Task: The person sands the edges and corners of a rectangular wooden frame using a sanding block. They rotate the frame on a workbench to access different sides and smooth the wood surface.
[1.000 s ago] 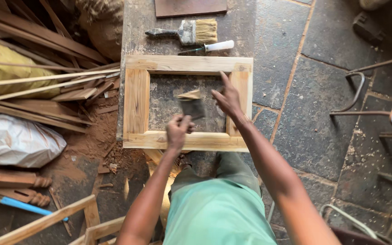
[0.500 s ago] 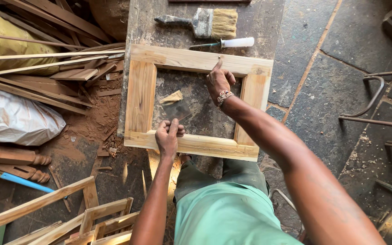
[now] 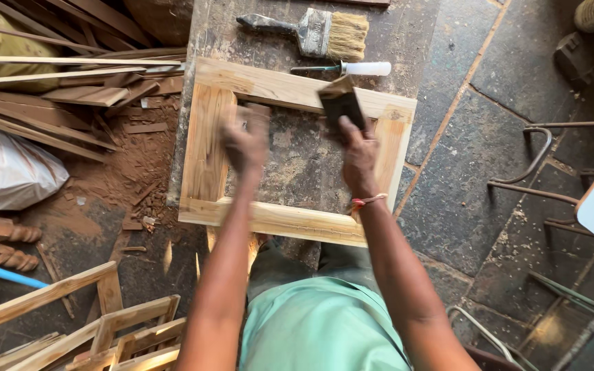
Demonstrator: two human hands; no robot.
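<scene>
A pale rectangular wooden frame [image 3: 276, 220] lies flat on a worn dark workbench [image 3: 407, 34]. My right hand [image 3: 359, 154] is over the frame's upper right corner and grips a dark folded sheet of sandpaper [image 3: 342, 103], lifted above the top rail. My left hand [image 3: 245, 141] is blurred with motion over the frame's left inner edge. Its fingers are curled, and a small brownish piece shows at their tips. Whether it holds that piece is unclear.
A wide paintbrush [image 3: 317, 31] and a thin tool with a white handle [image 3: 352, 69] lie beyond the frame. Left of the bench are wood slats [image 3: 70, 75], sawdust, a white bag [image 3: 8, 172] and more wooden frames [image 3: 104, 323]. A metal chair frame [image 3: 537, 165] stands at the right.
My right hand has picked up the dark sandpaper sheet near the top rail. My left hand left the bottom rail and moved up into the frame's opening, where a small wood chip lay.
</scene>
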